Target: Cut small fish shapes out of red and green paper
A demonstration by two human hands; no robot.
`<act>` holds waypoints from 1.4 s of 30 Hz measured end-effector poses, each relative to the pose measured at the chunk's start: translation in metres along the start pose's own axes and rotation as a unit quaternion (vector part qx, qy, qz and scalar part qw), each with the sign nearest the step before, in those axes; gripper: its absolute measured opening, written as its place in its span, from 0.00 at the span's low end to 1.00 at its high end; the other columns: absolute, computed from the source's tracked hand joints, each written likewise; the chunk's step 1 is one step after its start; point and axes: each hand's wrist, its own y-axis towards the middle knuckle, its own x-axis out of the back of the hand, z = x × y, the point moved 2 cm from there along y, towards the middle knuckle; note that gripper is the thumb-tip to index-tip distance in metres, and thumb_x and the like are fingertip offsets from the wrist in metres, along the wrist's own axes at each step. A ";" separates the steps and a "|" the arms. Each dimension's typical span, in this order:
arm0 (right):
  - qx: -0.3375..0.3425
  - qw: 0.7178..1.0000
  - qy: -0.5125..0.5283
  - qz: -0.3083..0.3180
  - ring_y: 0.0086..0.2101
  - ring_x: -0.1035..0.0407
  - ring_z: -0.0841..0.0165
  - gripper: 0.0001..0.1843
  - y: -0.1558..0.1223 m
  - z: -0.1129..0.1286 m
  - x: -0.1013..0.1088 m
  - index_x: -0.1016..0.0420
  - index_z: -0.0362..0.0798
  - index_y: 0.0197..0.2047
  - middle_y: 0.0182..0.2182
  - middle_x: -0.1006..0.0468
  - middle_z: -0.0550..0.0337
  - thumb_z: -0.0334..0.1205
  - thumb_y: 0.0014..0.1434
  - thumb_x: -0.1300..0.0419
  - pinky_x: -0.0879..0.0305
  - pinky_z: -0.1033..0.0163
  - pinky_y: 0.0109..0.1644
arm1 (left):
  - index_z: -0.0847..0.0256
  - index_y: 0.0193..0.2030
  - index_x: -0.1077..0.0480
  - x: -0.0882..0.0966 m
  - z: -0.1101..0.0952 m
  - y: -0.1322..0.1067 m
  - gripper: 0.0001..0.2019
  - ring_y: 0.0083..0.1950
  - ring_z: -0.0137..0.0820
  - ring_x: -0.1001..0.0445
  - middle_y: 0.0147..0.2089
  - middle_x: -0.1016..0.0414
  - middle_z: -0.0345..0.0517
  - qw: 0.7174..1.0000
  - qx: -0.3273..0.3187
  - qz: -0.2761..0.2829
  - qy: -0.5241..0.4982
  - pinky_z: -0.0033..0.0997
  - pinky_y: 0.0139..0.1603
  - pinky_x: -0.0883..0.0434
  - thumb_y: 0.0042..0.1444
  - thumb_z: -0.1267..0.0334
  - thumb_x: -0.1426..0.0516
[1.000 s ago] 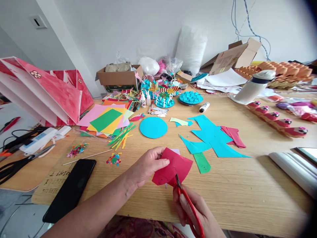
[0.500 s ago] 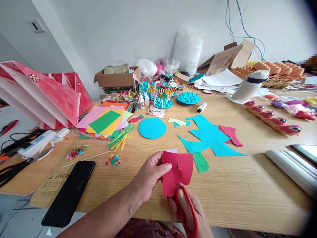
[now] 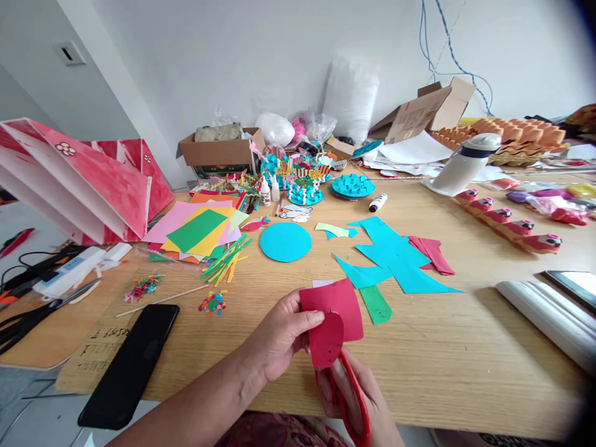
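My left hand (image 3: pixel 285 332) pinches the left side of a red sheet of paper (image 3: pixel 350 310), thumb on top. A curved cut runs through the sheet, leaving a rounded flap with small dark marks near its lower end. In my right hand (image 3: pixel 367 388) is a pair of scissors with red handles (image 3: pixel 356 397), my fingers through the loops. The blades sit at the lower edge of the paper by the rounded flap and are mostly hidden. Beyond the paper lie a blue paper circle (image 3: pixel 285 242), blue offcuts (image 3: pixel 410 264) and a green scrap (image 3: pixel 376 305).
Stacked coloured paper (image 3: pixel 198 228), paper strips (image 3: pixel 226 261) and a black phone (image 3: pixel 130 366) lie to the left. Behind stand glue bottles (image 3: pixel 266 191) and blue decorated plates (image 3: pixel 352 185). A white bottle (image 3: pixel 472 164) and a painted egg-carton strip (image 3: pixel 507 220) are on the right.
The red paper has turned and tilted slightly in my left hand, and the cut has extended farther around the rounded flap. The scissors stay near its lower edge.
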 end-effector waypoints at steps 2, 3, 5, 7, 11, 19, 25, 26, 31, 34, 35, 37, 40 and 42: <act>0.009 1.000 -0.014 -0.007 0.18 0.49 0.74 0.24 0.000 0.002 -0.001 0.36 0.47 0.22 0.15 0.41 0.68 0.61 0.51 0.45 0.54 0.68 0.21 | 0.63 0.42 0.32 -0.002 0.003 -0.001 0.14 0.29 0.26 0.31 0.32 0.28 0.44 0.999 -0.021 -0.024 0.015 0.22 0.28 0.39 0.47 0.65 0.41; 0.017 1.000 -0.022 -0.010 0.18 0.49 0.74 0.24 0.001 0.003 -0.002 0.36 0.47 0.22 0.15 0.40 0.68 0.60 0.51 0.46 0.53 0.68 0.21 | 0.64 0.42 0.32 -0.003 0.004 -0.002 0.14 0.28 0.25 0.32 0.32 0.28 0.44 0.999 -0.029 -0.034 0.022 0.22 0.27 0.40 0.47 0.65 0.42; 0.031 0.999 -0.032 -0.010 0.18 0.48 0.73 0.23 0.002 0.002 -0.002 0.36 0.47 0.21 0.14 0.39 0.67 0.58 0.53 0.47 0.52 0.67 0.22 | 0.63 0.42 0.32 -0.005 0.006 -0.002 0.13 0.29 0.25 0.33 0.32 0.28 0.43 0.998 -0.044 -0.048 0.025 0.22 0.28 0.40 0.47 0.66 0.42; 0.036 0.999 -0.029 -0.009 0.18 0.47 0.73 0.23 0.003 -0.001 -0.002 0.36 0.47 0.20 0.14 0.38 0.67 0.57 0.54 0.47 0.52 0.67 0.23 | 0.63 0.43 0.32 -0.006 0.007 -0.003 0.14 0.31 0.25 0.32 0.33 0.28 0.43 0.997 -0.057 -0.055 0.020 0.24 0.32 0.38 0.47 0.66 0.42; 0.031 1.000 -0.003 -0.001 0.18 0.48 0.73 0.22 0.003 -0.008 -0.001 0.35 0.46 0.22 0.14 0.39 0.68 0.56 0.54 0.46 0.53 0.68 0.22 | 0.62 0.41 0.32 -0.008 0.009 -0.003 0.13 0.34 0.29 0.31 0.35 0.26 0.44 0.995 -0.065 -0.072 0.033 0.27 0.37 0.36 0.47 0.65 0.42; 0.028 0.999 0.015 0.013 0.17 0.49 0.75 0.22 0.005 -0.015 0.001 0.36 0.46 0.23 0.14 0.38 0.68 0.57 0.55 0.47 0.56 0.67 0.21 | 0.64 0.40 0.33 -0.008 0.013 0.001 0.11 0.35 0.30 0.31 0.33 0.28 0.43 0.993 -0.080 -0.072 0.038 0.27 0.37 0.36 0.48 0.66 0.43; 0.015 0.999 0.037 0.014 0.17 0.48 0.74 0.21 0.004 -0.014 0.003 0.34 0.47 0.27 0.14 0.38 0.68 0.58 0.53 0.46 0.54 0.68 0.21 | 0.62 0.37 0.32 -0.010 0.015 0.001 0.09 0.31 0.28 0.32 0.31 0.29 0.42 0.995 -0.066 -0.069 0.039 0.25 0.33 0.36 0.47 0.65 0.43; 0.011 0.999 0.038 0.012 0.17 0.48 0.74 0.21 0.004 -0.014 0.004 0.33 0.47 0.28 0.14 0.38 0.68 0.59 0.53 0.46 0.53 0.68 0.21 | 0.62 0.37 0.32 -0.010 0.014 0.001 0.09 0.30 0.27 0.32 0.30 0.29 0.42 0.995 -0.064 -0.071 0.040 0.24 0.33 0.37 0.47 0.65 0.42; -0.011 0.998 0.056 0.010 0.17 0.47 0.75 0.23 0.002 -0.014 0.007 0.31 0.46 0.29 0.15 0.38 0.68 0.60 0.51 0.44 0.51 0.69 0.20 | 0.62 0.34 0.32 -0.009 0.011 0.000 0.07 0.28 0.25 0.34 0.28 0.31 0.39 0.994 -0.062 -0.071 0.059 0.22 0.31 0.39 0.46 0.65 0.42; -0.003 0.999 0.042 0.005 0.17 0.47 0.75 0.22 0.003 -0.013 0.007 0.30 0.45 0.28 0.15 0.38 0.68 0.59 0.51 0.44 0.51 0.69 0.20 | 0.62 0.34 0.31 -0.008 0.010 -0.001 0.07 0.29 0.26 0.34 0.24 0.33 0.38 0.993 -0.067 -0.065 0.076 0.23 0.33 0.38 0.47 0.63 0.42; 0.003 0.999 0.033 0.007 0.17 0.47 0.75 0.23 0.003 -0.012 0.007 0.30 0.45 0.28 0.15 0.38 0.68 0.59 0.52 0.44 0.52 0.69 0.20 | 0.62 0.34 0.31 -0.008 0.009 -0.001 0.07 0.29 0.27 0.34 0.23 0.33 0.38 0.992 -0.071 -0.062 0.081 0.24 0.34 0.38 0.48 0.62 0.43; 0.015 1.000 0.013 0.013 0.16 0.47 0.75 0.23 0.003 -0.009 0.006 0.30 0.45 0.28 0.14 0.38 0.68 0.59 0.53 0.45 0.52 0.68 0.20 | 0.62 0.34 0.31 -0.008 0.008 0.000 0.08 0.30 0.28 0.33 0.23 0.33 0.39 0.991 -0.078 -0.057 0.090 0.25 0.34 0.38 0.49 0.61 0.43; 0.020 1.000 -0.013 0.011 0.17 0.47 0.75 0.23 0.002 -0.004 0.004 0.32 0.45 0.24 0.14 0.39 0.68 0.58 0.54 0.46 0.52 0.68 0.21 | 0.63 0.36 0.31 -0.009 0.007 0.000 0.10 0.31 0.30 0.33 0.28 0.30 0.42 0.990 -0.081 -0.067 0.099 0.26 0.35 0.37 0.47 0.61 0.42; 0.014 1.000 -0.024 0.008 0.17 0.47 0.74 0.24 0.001 -0.002 0.004 0.35 0.46 0.22 0.14 0.39 0.68 0.59 0.53 0.47 0.52 0.68 0.22 | 0.63 0.35 0.30 -0.009 0.006 0.000 0.10 0.32 0.30 0.33 0.30 0.29 0.43 0.988 -0.087 -0.081 0.103 0.27 0.35 0.37 0.46 0.61 0.42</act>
